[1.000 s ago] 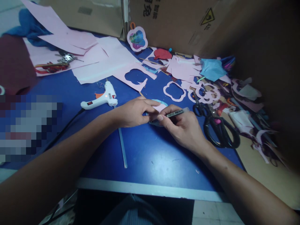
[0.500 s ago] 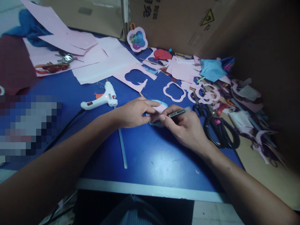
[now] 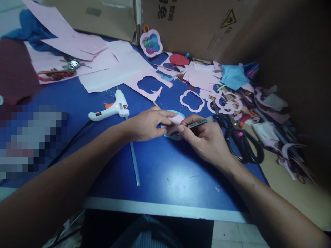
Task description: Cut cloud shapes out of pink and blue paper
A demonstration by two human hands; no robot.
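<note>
Near the middle of the table, my left hand [image 3: 147,124] holds a small pink paper piece [image 3: 177,119] against a light blue piece [image 3: 173,136] beneath it. The left thumb and forefinger lie at the left side of the paper; the other fingers are partly hidden. My right hand [image 3: 209,136] is closed around a slim pen [image 3: 199,123], its tip low at the paper's right side. The right fingers cover part of both layers. Whether the light blue piece is cloth or paper, I cannot tell.
A white glue gun [image 3: 113,107] lies left, its glue stick [image 3: 134,165] pointing toward me. Black-handled scissors [image 3: 258,148] are by my right wrist. Behind are flower-shaped paper rings [image 3: 183,100], pink sheets [image 3: 100,81], scraps, and a flower ornament [image 3: 150,43] by a cardboard box [image 3: 191,31].
My right hand and the pen have shifted slightly, with the pen's upper end now a little farther right. My left hand stays in place on the paper.
</note>
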